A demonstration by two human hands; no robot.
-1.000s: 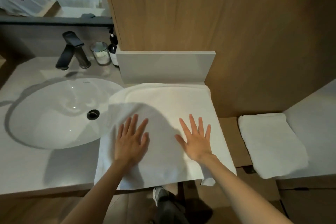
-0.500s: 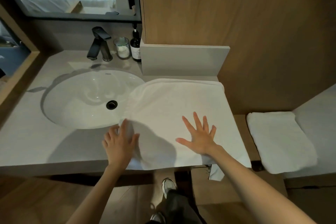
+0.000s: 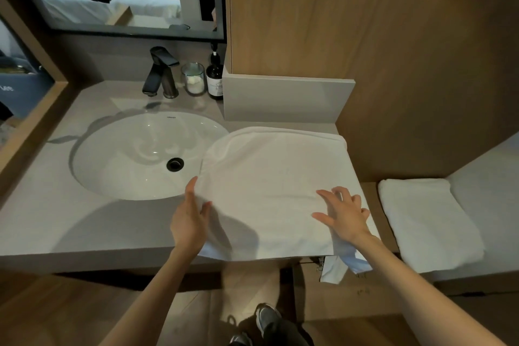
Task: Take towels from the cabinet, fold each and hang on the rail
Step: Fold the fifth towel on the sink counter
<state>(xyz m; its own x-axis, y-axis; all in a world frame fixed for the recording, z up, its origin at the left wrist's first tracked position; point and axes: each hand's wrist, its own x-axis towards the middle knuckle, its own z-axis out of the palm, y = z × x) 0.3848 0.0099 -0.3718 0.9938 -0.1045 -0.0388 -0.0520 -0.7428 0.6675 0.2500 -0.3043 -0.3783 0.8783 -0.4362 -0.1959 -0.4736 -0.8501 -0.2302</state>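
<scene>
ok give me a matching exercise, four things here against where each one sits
1 spread towel
2 folded towel
3 faucet
4 dark bottle

a centred behind the sink
b between the glass jar and the wood panel
c on the lower ledge, far right
d on the counter, one edge over the sink

Pairs: 1-d, 2-c, 3-a, 4-b

You've got a white oval sink sunk into a grey counter, with a black drain low in the bowl. Behind it stands a dark faucet. Just right of that is a clear glass jar with something white inside, then a dark pump bottle tucked beside a plain grey block. A dark-framed mirror hangs above. A grey sneaker shows down on the floor.
</scene>
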